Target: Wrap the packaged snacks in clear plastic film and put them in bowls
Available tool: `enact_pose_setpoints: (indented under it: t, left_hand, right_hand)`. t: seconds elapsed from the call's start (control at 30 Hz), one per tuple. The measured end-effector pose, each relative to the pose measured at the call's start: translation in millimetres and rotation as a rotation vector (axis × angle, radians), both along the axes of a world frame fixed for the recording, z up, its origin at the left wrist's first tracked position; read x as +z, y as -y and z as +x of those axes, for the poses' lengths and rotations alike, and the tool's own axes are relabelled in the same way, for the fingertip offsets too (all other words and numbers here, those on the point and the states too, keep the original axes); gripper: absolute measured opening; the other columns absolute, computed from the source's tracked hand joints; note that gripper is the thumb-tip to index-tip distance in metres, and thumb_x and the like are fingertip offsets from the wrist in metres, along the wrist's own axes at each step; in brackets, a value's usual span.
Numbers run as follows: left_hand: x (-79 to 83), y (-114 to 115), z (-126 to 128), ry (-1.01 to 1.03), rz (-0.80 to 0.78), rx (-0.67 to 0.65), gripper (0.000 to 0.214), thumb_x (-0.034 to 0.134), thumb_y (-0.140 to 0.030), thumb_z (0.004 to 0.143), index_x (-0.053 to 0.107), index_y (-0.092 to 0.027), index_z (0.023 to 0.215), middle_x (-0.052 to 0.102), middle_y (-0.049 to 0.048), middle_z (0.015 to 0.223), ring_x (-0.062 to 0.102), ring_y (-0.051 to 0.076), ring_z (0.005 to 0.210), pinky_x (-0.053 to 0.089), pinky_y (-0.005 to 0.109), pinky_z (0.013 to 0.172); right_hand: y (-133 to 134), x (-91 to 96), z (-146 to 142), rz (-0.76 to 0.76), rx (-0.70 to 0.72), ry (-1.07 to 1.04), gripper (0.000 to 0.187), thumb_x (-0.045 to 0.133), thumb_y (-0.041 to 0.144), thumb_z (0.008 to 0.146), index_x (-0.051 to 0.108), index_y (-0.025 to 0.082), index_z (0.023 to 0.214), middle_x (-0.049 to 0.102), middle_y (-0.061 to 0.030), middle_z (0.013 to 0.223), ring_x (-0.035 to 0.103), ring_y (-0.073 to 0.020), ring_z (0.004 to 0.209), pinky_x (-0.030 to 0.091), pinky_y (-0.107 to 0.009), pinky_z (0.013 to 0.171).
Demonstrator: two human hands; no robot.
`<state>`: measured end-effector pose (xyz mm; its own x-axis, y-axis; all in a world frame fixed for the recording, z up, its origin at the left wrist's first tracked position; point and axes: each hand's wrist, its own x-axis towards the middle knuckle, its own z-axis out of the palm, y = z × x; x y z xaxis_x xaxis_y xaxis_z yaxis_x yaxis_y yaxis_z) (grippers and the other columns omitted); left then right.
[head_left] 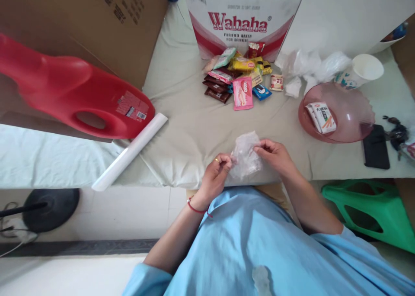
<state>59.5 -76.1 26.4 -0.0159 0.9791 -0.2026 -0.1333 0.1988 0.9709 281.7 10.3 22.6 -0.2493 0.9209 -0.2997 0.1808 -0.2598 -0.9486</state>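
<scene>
Between my two hands, close to the table's front edge, is a crumpled clear plastic bag [245, 157]. My left hand [215, 177], with a ring and a red bracelet, pinches its left side. On the upper right, my right hand [274, 155] grips the plastic between thumb and fingers. Whether anything lies inside the bag I cannot tell. Beyond my hands is a heap of small wrapped snacks, with a pink packet [243, 93] at its front and dark brown packets [218, 91] to the left. A small red-and-cream packet [276, 82] lies just right of the heap.
A pink translucent bowl [352, 118] holds a white snack packet [321, 117]. Near it are a paper cup [366, 69], crumpled plastic bags [311, 66] and a black phone [375, 146]. A Wahaha box [241, 21] stands behind. Leftward are a red jug [81, 92] and a white roll [129, 153].
</scene>
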Motion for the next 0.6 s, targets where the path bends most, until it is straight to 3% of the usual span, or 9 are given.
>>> enact_pose_setpoints:
  t: [0.07,0.17,0.3,0.37,0.5,0.6]
  left_hand:
    - [-6.3,-2,-1,0.079,-0.086,0.151,0.038,0.074,-0.057,0.091,0.059,-0.022,0.09,0.067,0.003,0.096,0.063,0.016,0.087,0.051,0.031,0.085]
    - [-16.2,-6,0,0.158,-0.199,0.292,0.038,0.077,-0.055,0.087,0.055,-0.023,0.09,0.059,-0.0029,0.078,0.055,0.012,0.068,0.048,0.027,0.07]
    - [-20.8,-10,6,0.129,-0.202,0.356,0.036,0.073,-0.052,0.09,0.053,-0.023,0.094,0.061,-0.0018,0.084,0.058,0.012,0.072,0.043,0.024,0.065]
    - [-17.7,-11,11,0.088,-0.161,0.351,0.034,0.069,-0.053,0.093,0.053,-0.024,0.096,0.066,0.0011,0.095,0.062,0.013,0.081,0.046,0.025,0.07]
    - [-4.8,-12,25,-0.046,-0.062,0.328,0.03,0.061,-0.052,0.1,0.052,-0.024,0.096,0.064,0.0007,0.091,0.061,0.013,0.079,0.048,0.027,0.074]
    - [1.8,-14,32,-0.071,-0.003,0.374,0.029,0.058,-0.05,0.102,0.048,-0.024,0.093,0.056,-0.0039,0.079,0.053,0.011,0.065,0.045,0.025,0.064]
  right_hand:
    - [0,-1.0,5,-0.041,-0.07,-0.064,0.038,0.079,0.056,0.079,0.071,0.02,0.088,0.059,0.003,0.07,0.042,-0.0099,0.058,0.032,-0.025,0.056]
    - [1,-4.6,9,-0.053,-0.067,-0.035,0.039,0.076,0.057,0.082,0.072,0.02,0.092,0.058,0.0032,0.071,0.037,-0.0094,0.055,0.029,-0.025,0.053]
    - [13,2.3,5,0.372,-0.171,0.255,0.027,0.068,0.048,0.094,0.072,0.021,0.094,0.064,-0.0019,0.085,0.051,-0.0137,0.066,0.042,-0.03,0.063]
    - [24,10.6,-3,0.549,-0.091,0.301,0.023,0.063,0.044,0.101,0.072,0.022,0.097,0.066,-0.0038,0.089,0.057,-0.0169,0.075,0.047,-0.033,0.071]
    - [43,16.5,-28,0.671,0.176,0.292,0.029,0.073,0.046,0.095,0.072,0.024,0.115,0.072,-0.01,0.111,0.063,-0.0274,0.105,0.052,-0.044,0.092]
    - [45,10.8,-38,0.647,0.113,0.244,0.015,0.066,0.037,0.101,0.074,0.025,0.106,0.072,-0.0083,0.105,0.063,-0.0255,0.103,0.052,-0.044,0.094]
